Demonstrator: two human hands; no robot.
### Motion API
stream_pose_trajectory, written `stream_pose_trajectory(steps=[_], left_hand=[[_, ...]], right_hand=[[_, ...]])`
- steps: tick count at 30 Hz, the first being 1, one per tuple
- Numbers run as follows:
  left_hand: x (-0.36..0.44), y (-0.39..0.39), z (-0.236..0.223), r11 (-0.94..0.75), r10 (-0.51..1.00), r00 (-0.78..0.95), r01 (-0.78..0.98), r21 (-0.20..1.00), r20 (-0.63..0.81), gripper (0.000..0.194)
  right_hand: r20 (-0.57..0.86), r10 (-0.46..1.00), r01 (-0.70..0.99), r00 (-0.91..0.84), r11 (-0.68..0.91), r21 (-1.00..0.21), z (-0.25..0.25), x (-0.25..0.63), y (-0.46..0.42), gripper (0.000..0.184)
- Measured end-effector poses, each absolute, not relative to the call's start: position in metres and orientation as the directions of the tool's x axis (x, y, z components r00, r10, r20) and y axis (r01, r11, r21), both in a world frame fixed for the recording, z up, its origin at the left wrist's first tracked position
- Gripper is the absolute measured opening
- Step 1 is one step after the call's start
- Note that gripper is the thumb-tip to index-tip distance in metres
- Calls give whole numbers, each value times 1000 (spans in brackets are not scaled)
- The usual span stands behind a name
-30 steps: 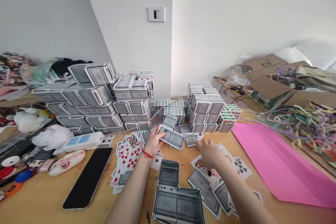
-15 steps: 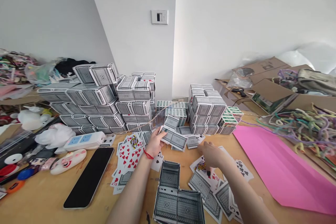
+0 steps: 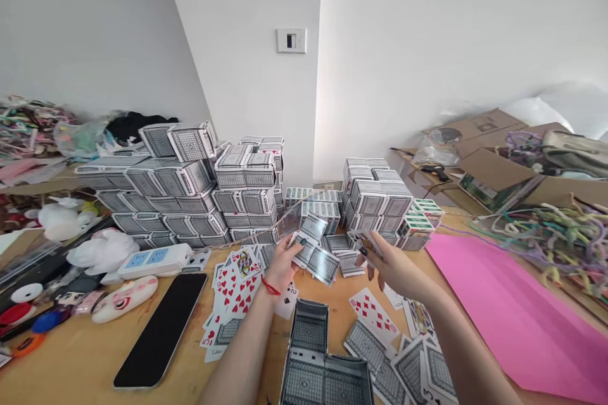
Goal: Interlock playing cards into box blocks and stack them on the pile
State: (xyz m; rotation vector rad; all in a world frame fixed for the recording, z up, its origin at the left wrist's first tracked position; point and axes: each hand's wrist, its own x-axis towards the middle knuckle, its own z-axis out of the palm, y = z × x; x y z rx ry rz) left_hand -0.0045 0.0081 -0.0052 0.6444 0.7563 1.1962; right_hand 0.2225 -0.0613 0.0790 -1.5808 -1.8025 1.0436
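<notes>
My left hand (image 3: 284,264), with a red string round the wrist, is closed on an L-shaped piece of joined playing cards (image 3: 323,264), grey backs showing. A face card (image 3: 367,242) is pinched in my right hand (image 3: 393,266), raised just right of that piece. Under my right forearm lie loose cards (image 3: 365,343), some back up, with a ten of diamonds (image 3: 373,315) face up. Between my forearms stands an open L-shaped box made of cards (image 3: 308,373). Heart cards (image 3: 237,291) lie spread left of my left wrist.
Stacked card-built blocks (image 3: 175,186) rise at the back left, and another stack (image 3: 380,196) at the back right. A phone (image 3: 161,332) and a power strip (image 3: 154,261) lie left. Pink paper (image 3: 513,316) covers the right side, near tangled pipe cleaners (image 3: 560,240) and cardboard boxes.
My right hand has picked up a face card from the loose pile and lifted it toward the joined piece. The ten of diamonds is now uncovered. My left hand keeps its hold.
</notes>
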Motion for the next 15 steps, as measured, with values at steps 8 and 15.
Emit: stream_pose_trajectory(steps=[8,15], left_hand=[[-6,8,-4,252,964,209,-544,800,-162,35],[-6,6,1,250,956,267,-520,817,-123,45]], right_hand=[[47,983,740,-176,164,-652,71,215,-60,33],[-37,989,643,-145,66,-763,66,213,-55,17]])
